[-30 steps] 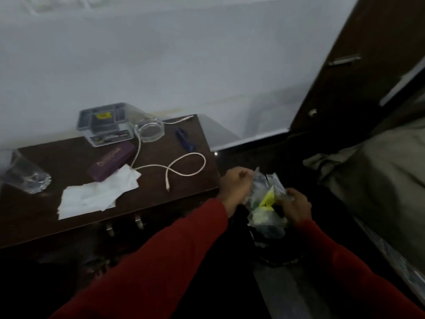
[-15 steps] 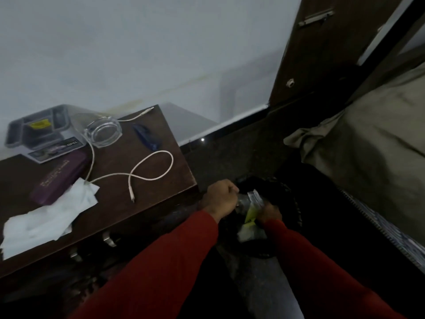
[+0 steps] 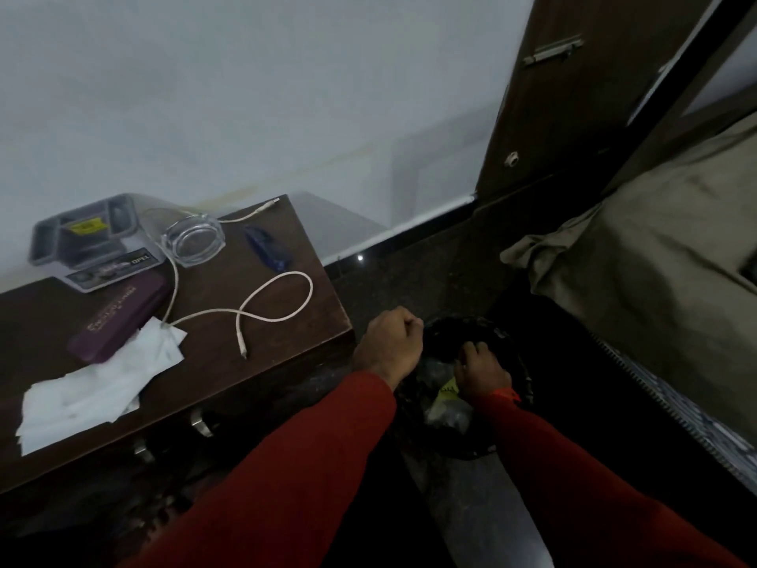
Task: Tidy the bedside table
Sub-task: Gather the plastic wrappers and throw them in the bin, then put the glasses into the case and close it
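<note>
My left hand [image 3: 389,342] is a closed fist above the rim of a black waste bin [image 3: 518,354] on the floor, just right of the dark wooden bedside table [image 3: 286,346]. My right hand [image 3: 481,371] reaches down into the bin, fingers curled on crumpled clear and yellow plastic wrappers [image 3: 446,397]. On the table lie a white cable [image 3: 254,313], white tissues [image 3: 98,387], a purple case [image 3: 118,317], a glass ashtray [image 3: 192,241], a blue object [image 3: 268,248] and a grey tray box [image 3: 90,248].
A bed with an olive cover [image 3: 676,260] fills the right side, close to the bin. A dark wooden door [image 3: 573,96] stands behind it. The white wall runs behind the table. Metal drawer handles [image 3: 200,422] show below the tabletop.
Both hands have dropped from chest height to the bin. The wrappers went down into it with my right hand. My left hand has let them go. The view has swung right.
</note>
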A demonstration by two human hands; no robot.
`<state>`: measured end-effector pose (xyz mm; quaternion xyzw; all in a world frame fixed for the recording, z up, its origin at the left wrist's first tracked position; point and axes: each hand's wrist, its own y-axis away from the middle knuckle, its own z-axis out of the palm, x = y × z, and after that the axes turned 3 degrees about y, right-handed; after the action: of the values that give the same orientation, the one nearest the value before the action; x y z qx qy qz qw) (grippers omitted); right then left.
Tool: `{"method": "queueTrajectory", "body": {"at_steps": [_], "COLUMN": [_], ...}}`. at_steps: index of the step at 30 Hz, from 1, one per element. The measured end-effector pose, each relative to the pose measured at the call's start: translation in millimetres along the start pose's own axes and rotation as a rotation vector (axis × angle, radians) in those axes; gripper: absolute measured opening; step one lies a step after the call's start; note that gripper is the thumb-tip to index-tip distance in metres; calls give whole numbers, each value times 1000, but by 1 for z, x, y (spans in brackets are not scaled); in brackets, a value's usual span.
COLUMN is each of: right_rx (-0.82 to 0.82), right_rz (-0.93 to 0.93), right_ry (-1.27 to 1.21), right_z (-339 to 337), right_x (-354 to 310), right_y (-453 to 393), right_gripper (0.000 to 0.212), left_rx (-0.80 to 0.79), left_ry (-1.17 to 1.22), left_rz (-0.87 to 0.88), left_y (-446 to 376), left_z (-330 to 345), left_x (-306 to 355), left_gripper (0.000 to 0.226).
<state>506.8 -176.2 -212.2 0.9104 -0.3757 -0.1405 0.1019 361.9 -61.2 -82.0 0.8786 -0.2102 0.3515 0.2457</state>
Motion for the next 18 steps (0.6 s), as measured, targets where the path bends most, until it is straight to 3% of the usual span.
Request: {"method": "queueTrajectory", "body": {"at_steps": [4, 9, 18], "right_rx": [53, 164, 332], "right_rz": [-163, -321, -679], "right_ry": [-60, -113, -323], "right_z": [-41, -92, -172], "right_x": [-17, -57, -212], "right_y": [6, 28, 85], "right_gripper": [23, 22, 11], "left_rx": [61, 275, 492], "left_ry": [134, 363, 584], "left_rz": [26, 17, -41], "left_y": [7, 25, 80], "left_z": [-11, -48, -173], "left_x": [4, 11, -65], "left_gripper": [19, 16, 16]}}
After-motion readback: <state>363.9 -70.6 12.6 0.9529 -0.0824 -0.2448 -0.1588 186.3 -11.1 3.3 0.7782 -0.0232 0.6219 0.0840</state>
